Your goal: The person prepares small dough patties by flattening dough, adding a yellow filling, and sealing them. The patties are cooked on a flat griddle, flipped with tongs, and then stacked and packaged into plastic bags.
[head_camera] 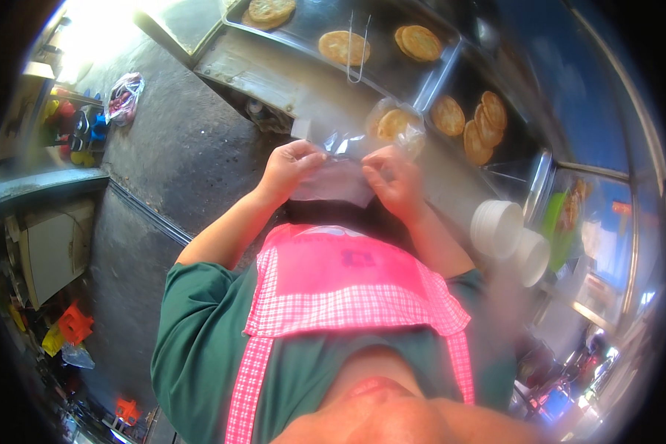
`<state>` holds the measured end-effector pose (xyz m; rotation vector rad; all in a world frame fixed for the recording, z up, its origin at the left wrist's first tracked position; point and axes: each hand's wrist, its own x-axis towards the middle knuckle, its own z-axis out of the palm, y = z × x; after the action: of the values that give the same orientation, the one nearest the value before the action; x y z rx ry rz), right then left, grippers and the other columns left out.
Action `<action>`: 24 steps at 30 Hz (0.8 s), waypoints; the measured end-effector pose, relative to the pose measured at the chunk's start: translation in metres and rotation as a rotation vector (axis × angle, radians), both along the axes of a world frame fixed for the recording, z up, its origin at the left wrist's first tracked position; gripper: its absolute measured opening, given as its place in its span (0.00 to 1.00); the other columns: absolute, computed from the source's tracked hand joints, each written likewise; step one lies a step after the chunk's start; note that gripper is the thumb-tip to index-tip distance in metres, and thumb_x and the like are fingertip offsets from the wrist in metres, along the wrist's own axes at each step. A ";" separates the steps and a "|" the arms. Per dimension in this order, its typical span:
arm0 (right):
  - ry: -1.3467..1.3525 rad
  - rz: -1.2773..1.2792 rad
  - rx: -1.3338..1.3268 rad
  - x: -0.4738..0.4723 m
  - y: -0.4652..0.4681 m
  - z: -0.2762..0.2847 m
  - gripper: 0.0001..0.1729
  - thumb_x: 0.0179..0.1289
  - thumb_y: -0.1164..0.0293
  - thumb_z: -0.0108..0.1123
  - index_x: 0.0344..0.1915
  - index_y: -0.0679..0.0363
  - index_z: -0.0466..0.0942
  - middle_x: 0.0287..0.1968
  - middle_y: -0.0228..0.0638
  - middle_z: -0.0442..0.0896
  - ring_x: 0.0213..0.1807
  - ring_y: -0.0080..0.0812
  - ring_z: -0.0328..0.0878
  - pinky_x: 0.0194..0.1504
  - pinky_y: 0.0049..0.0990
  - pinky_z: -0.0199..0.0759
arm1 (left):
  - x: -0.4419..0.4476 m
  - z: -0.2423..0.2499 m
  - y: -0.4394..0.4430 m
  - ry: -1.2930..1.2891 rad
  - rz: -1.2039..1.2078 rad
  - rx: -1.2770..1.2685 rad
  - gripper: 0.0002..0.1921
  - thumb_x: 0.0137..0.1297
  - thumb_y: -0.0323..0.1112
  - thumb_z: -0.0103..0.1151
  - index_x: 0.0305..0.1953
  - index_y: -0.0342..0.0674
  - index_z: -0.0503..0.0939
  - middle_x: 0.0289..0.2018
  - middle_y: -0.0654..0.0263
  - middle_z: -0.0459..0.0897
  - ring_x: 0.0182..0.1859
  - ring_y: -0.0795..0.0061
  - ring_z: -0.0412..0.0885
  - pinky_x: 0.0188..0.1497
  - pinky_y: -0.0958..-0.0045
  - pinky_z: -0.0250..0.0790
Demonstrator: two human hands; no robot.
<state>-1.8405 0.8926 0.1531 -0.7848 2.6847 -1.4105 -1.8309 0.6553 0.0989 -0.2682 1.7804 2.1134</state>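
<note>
A thin clear plastic bag is stretched between my two hands, in front of the pink apron. My left hand pinches one upper corner between thumb and fingers. At the opposite corner, my right hand grips the film with bent fingers, slightly blurred. Just beyond my right hand, a round browned flatbread sits in another clear bag on the metal counter edge. A small white block-shaped item lies by my left hand; its kind is unclear.
Metal trays ahead hold several flatbreads, and wire tongs rest across one flatbread. Stacked white foam bowls stand on the counter at right. A filled plastic bag lies on the dark floor at left.
</note>
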 end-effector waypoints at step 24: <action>-0.913 0.006 -0.688 0.016 -0.007 -0.041 0.08 0.68 0.68 0.59 0.33 0.61 0.78 0.39 0.31 0.82 0.38 0.19 0.75 0.44 0.22 0.68 | 0.016 -0.014 0.004 -0.141 -0.310 0.359 0.11 0.61 0.31 0.66 0.28 0.44 0.72 0.23 0.74 0.74 0.24 0.84 0.70 0.26 0.80 0.61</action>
<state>-1.8241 0.8853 0.1122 -0.0541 1.5219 -2.0396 -1.8147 0.6593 0.0846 -0.0401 1.2432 2.0791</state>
